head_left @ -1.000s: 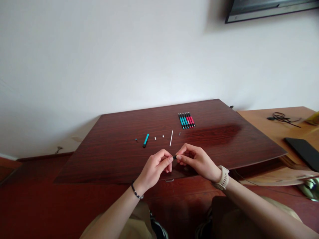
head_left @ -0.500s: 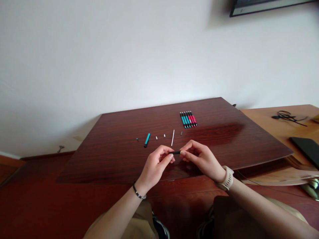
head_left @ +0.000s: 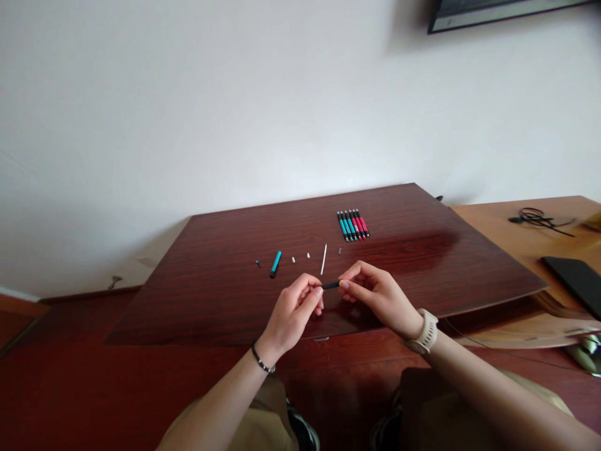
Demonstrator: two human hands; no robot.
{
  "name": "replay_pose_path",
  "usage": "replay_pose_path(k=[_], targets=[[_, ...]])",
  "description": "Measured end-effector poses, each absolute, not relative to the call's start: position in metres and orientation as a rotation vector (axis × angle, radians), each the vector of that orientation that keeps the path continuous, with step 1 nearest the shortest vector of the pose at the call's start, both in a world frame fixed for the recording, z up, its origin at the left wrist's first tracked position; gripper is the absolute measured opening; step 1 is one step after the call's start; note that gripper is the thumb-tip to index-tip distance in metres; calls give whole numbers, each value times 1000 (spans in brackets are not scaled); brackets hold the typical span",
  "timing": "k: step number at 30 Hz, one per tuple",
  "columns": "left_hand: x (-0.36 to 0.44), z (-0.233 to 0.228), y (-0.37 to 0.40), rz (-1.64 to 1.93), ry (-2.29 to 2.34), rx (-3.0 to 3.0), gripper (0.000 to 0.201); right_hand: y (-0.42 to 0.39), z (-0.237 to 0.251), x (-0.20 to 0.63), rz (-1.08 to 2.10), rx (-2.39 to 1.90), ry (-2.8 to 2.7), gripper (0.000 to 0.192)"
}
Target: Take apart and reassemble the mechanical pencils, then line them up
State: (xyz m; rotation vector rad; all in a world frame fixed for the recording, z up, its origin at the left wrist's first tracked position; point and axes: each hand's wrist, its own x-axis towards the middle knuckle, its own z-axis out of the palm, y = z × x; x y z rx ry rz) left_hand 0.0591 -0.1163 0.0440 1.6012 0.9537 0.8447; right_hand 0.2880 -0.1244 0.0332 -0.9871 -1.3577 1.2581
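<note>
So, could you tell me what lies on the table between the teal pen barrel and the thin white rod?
In the head view, two tiny white parts lie between the teal pen barrel and the thin white rod.

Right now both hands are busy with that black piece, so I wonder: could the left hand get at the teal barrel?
Probably yes. The teal barrel lies alone on the table just beyond the left hand, nothing between them, though the hand would first have to release the black piece.
</note>
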Motion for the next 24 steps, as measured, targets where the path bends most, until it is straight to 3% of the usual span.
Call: replay_pose_path(k=[12,19,24], targets=[[62,42,-118,887,1035,1625,50,-125,31,285,1297,-959,-1366,32],[58,44,-118,846,989,1643,39,-124,30,287,1305,-984,-1364,32],[58,42,-116,864,1050,1671,48,-125,30,287,1333,-970,-1367,31]])
